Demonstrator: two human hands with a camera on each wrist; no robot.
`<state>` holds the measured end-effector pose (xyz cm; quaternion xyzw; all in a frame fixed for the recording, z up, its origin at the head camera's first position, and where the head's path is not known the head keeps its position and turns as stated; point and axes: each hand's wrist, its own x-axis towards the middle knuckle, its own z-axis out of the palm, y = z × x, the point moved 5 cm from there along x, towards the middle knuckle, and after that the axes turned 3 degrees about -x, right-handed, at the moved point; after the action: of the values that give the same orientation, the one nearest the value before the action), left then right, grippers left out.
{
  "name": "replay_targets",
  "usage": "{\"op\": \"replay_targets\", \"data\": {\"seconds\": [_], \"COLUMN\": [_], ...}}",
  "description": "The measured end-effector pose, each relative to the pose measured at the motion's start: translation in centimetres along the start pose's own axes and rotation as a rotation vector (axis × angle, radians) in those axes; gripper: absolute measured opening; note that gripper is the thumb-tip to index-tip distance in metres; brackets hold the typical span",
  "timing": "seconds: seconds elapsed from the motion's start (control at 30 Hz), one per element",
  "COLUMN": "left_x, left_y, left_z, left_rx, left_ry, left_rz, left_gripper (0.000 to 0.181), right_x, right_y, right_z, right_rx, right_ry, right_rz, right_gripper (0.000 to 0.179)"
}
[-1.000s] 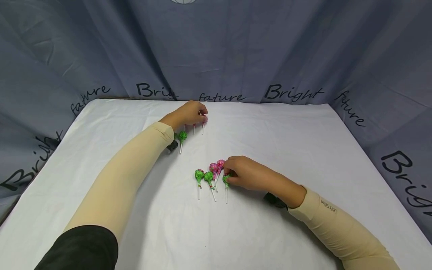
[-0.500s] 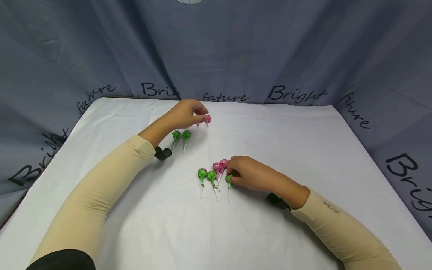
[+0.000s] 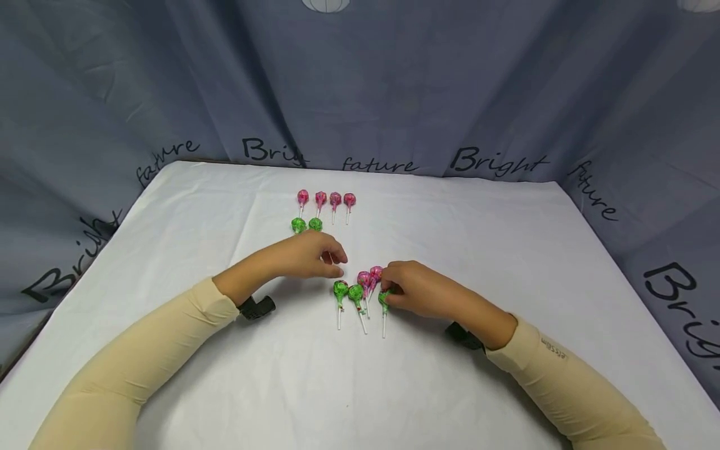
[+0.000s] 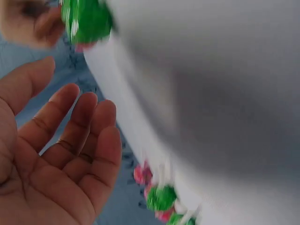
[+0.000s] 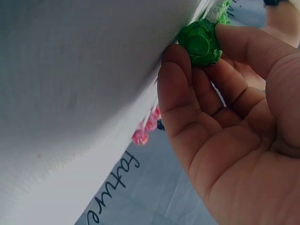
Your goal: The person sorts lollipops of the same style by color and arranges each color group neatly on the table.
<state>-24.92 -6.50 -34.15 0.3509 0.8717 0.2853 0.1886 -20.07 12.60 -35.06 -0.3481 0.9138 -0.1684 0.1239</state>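
Note:
My right hand (image 3: 419, 289) pinches the green head of a lollipop (image 5: 200, 43) between thumb and fingertips, its white stick pointing toward me on the cloth. My left hand (image 3: 306, 255) holds nothing; in the left wrist view its fingers (image 4: 61, 126) are loosely bent and apart. It hovers just left of the near group, closest to a green lollipop (image 3: 340, 289). Beside that lie another green lollipop (image 3: 356, 292) and two pink lollipops (image 3: 364, 279), bunched up against my right hand.
Farther back, a row of several pink lollipops (image 3: 335, 199) lies on the white tablecloth (image 3: 450, 231). Two green lollipops (image 3: 315, 224) sit in front of its left end, their sticks hidden by my left hand. A grey printed curtain (image 3: 371, 87) hangs behind the table's far edge.
My left hand has let go of a pink lollipop at the right end of the far row and come back toward me, near the closer group. My right hand stays on its green lollipop.

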Motion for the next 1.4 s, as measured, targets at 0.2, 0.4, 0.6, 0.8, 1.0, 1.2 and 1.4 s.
{"op": "replay_targets", "data": {"seconds": [0.2,0.4,0.6,0.8,1.0,1.2,1.4], "left_x": [-0.8,-0.8,-0.7,-1.0,-1.2,-1.0,-1.1], "left_y": [0.3,0.6,0.9,1.1,1.2,1.2,1.4], "left_z": [2.0,2.5,2.4,2.5,2.7,2.9,2.8], "left_rx": [-0.067,-0.051,-0.025,-0.011,0.004,0.001,0.014], "left_ry": [-0.041,-0.025,-0.02,-0.004,0.017,0.024,0.037], "left_rz": [-0.03,-0.022,-0.025,-0.028,-0.02,-0.026,-0.017], "left_gripper": [0.014,0.005,0.005,0.005,0.004,0.004,0.004], "right_x": [0.0,-0.1,-0.1,0.0,0.0,0.1,0.7], "right_y": [0.1,0.0,-0.1,-0.1,0.2,0.3,0.6], "right_z": [0.1,-0.1,-0.2,-0.2,-0.4,-1.4,-2.5], "right_rx": [0.002,0.005,-0.005,-0.005,0.018,0.048,0.06], "right_ry": [0.008,0.011,0.015,0.009,0.0,0.042,0.093], "right_rz": [0.001,-0.007,-0.003,-0.006,-0.027,-0.069,-0.085], "right_gripper": [0.011,0.012,0.011,0.01,0.009,0.009,0.012]}}
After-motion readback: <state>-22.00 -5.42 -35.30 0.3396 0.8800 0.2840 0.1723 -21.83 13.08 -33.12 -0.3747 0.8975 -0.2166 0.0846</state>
